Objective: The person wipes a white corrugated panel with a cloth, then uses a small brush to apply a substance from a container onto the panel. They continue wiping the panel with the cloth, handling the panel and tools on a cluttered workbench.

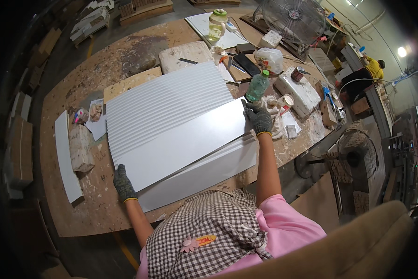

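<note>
A smooth white panel lies between my hands, both in dark grey gloves with yellow cuffs. At its near left corner, my left hand is closed on the edge. My right hand grips the opposite end, thumb on top; its fingertips underneath are hidden. Beyond the smooth panel, and bordering it, spreads a white ribbed panel with parallel grooves. Beneath the near edge shows a stack of white boards, set at a slight angle to the panel held.
The paint-stained wooden table carries a green-capped bottle close to my right hand. White wrapped blocks, a tin and a phone stand farther right. Left lie a narrow white strip and a wrapped block. Fans stand nearby.
</note>
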`<state>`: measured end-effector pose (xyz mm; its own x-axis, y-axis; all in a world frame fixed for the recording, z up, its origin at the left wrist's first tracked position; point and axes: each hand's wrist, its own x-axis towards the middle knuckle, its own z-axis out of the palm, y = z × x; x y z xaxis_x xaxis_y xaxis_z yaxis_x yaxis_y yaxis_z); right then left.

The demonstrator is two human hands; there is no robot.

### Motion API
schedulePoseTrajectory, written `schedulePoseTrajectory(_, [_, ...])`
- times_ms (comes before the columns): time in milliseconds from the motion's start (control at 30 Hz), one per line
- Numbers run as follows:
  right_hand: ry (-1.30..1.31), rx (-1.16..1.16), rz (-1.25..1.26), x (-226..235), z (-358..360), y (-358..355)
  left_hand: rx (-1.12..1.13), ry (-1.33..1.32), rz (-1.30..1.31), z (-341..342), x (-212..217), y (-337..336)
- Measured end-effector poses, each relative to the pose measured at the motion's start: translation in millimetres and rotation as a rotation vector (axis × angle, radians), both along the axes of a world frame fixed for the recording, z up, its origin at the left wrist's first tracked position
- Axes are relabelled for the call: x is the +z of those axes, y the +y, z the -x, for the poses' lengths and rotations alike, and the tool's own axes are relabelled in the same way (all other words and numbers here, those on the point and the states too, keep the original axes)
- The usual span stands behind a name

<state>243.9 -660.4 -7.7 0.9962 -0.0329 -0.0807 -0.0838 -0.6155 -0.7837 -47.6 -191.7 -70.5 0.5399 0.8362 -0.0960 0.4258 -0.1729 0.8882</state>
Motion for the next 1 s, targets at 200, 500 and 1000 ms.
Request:
schedulePoseTrajectory(200, [0.073, -0.035, -0.117, -27, -17, -13, 0.004, -0.046, -0.012, -10, 9, -9])
schedulePoseTrajectory(500, [-0.082, -0.010, 0.039, 1, -7, -5, 0.020, -0.003, -0.014, -4, 13, -9])
schedulePoseTrajectory(1000, [-0.022, 0.104, 0.043, 12, 16, 23, 0.029, 0.045, 0.039, -2, 5, 0])
